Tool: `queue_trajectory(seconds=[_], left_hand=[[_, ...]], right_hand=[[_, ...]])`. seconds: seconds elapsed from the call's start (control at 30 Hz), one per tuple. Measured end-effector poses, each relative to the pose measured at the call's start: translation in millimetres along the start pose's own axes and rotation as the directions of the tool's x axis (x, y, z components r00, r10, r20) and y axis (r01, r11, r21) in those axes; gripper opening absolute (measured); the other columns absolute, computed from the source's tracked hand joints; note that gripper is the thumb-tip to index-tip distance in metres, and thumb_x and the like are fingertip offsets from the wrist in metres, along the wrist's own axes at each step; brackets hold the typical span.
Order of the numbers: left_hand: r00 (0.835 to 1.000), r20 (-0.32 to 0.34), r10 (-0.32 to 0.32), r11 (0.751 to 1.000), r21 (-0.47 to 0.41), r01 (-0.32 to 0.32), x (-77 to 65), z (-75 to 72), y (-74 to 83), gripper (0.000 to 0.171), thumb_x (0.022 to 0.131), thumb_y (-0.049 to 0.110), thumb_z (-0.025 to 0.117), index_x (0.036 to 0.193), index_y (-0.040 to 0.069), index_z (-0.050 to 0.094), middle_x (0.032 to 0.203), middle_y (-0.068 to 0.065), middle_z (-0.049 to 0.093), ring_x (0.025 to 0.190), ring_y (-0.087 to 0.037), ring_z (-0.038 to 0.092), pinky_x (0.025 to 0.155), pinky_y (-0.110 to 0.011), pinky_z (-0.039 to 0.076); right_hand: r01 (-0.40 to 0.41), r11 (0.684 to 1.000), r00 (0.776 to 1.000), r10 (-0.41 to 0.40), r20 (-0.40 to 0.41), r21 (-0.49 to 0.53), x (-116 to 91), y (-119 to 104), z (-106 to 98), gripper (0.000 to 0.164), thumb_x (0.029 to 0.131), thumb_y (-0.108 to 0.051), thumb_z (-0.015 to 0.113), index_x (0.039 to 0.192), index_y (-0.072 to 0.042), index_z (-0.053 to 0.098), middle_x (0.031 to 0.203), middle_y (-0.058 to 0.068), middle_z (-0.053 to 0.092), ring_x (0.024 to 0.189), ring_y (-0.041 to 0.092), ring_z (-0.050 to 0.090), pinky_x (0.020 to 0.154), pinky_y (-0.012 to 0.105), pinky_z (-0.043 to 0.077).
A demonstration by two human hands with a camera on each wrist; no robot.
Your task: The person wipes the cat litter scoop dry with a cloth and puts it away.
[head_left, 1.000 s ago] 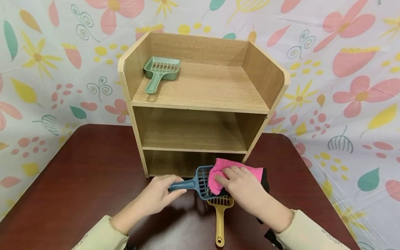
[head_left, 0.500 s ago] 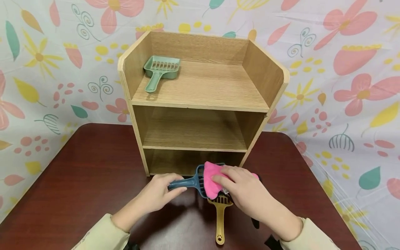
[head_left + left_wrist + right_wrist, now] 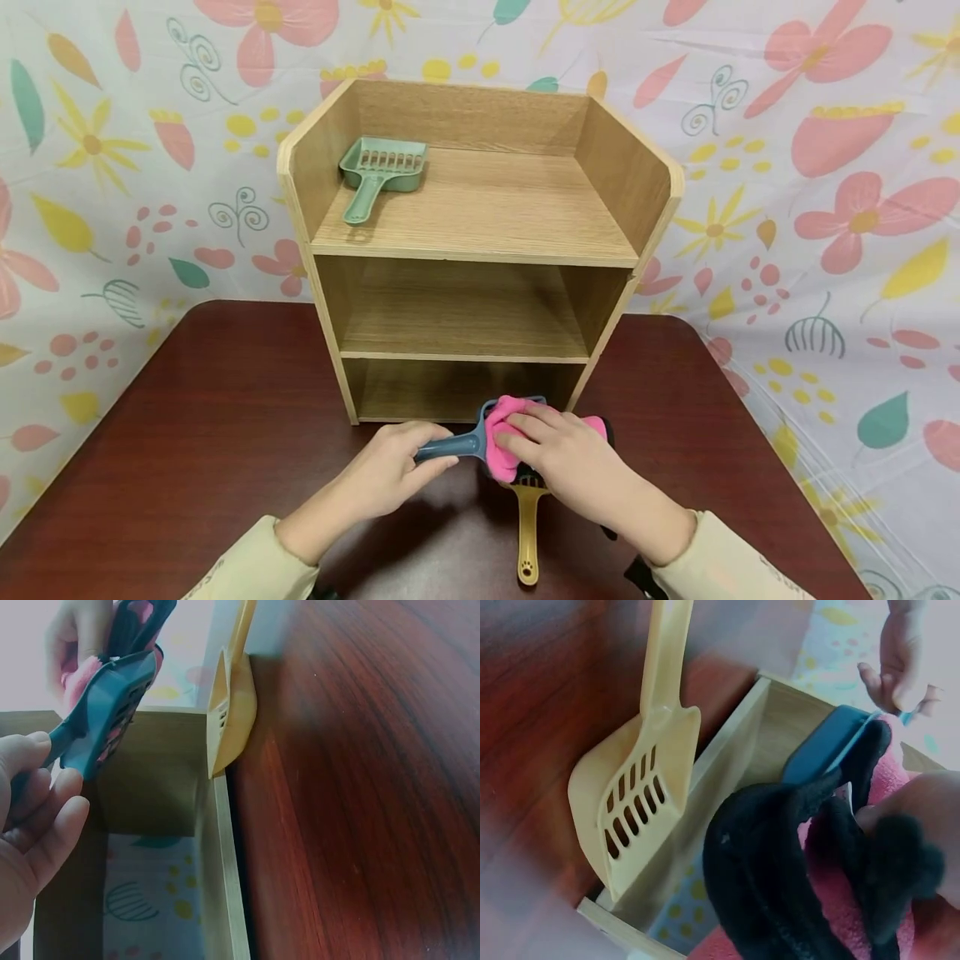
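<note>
My left hand (image 3: 386, 467) grips the handle of a blue slotted litter scoop (image 3: 453, 447), held above the table before the shelf. With my right hand (image 3: 573, 458) I hold a bunched pink cloth (image 3: 498, 442) with black edging against the scoop's basket, covering most of it. The scoop's blue side (image 3: 112, 697) shows in the left wrist view, with the cloth behind it. In the right wrist view the cloth's black edging (image 3: 757, 862) hides part of the scoop. A yellow litter scoop (image 3: 528, 533) stands below my right hand, its handle towards me; a yellow holder (image 3: 589, 780) sits behind its slots.
A wooden shelf unit (image 3: 480, 254) stands at the middle of the dark red table (image 3: 187, 433). On its top level, at the left, a green litter scoop (image 3: 365, 197) lies in a green holder (image 3: 408, 182). A flower-patterned curtain (image 3: 750, 250) hangs behind.
My right hand has drawn the cloth leftward over the blue scoop's basket, up to its handle end. The cloth is more bunched. My left hand keeps its grip on the handle.
</note>
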State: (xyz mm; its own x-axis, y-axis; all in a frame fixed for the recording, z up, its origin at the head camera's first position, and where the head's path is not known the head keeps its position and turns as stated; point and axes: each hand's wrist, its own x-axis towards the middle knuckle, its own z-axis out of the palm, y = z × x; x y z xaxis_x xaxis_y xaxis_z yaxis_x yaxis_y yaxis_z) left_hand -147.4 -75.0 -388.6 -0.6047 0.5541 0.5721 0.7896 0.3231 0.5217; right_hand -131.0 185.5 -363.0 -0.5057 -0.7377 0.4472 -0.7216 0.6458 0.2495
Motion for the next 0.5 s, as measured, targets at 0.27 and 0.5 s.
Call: queue_trajectory(seconds=[0.27,0.5], left_hand=[[1.0,-0.008,0.009,1.0,-0.013,-0.009,-2.3,-1.9,-2.7,0.013,0.083,0.014,0.071,0.095,0.011,0.065,0.077,0.006,0.059,0.058,0.006,0.039,0.049,-0.005,0.034],[0.999,0.017,-0.043,0.999,-0.003,0.043,-4.5,-3.5,-7.9,0.014,0.084,0.017,0.071,0.095,0.01,0.066,0.077,0.005,0.06,0.052,0.009,0.033,0.046,-0.006,0.032]], right_hand=[[0.03,0.998,0.998,-0.026,0.06,-0.056,-2.0,5.5,-3.4,0.031,0.074,0.002,0.063,0.094,-0.022,0.063,0.103,-0.005,0.065,0.104,0.02,0.06,0.072,0.033,0.052],[0.002,0.996,0.998,0.005,0.068,-0.094,-8.6,16.0,-7.6,0.031,0.073,0.004,0.061,0.091,-0.02,0.064,0.101,-0.003,0.066,0.096,0.021,0.061,0.067,0.034,0.048]])
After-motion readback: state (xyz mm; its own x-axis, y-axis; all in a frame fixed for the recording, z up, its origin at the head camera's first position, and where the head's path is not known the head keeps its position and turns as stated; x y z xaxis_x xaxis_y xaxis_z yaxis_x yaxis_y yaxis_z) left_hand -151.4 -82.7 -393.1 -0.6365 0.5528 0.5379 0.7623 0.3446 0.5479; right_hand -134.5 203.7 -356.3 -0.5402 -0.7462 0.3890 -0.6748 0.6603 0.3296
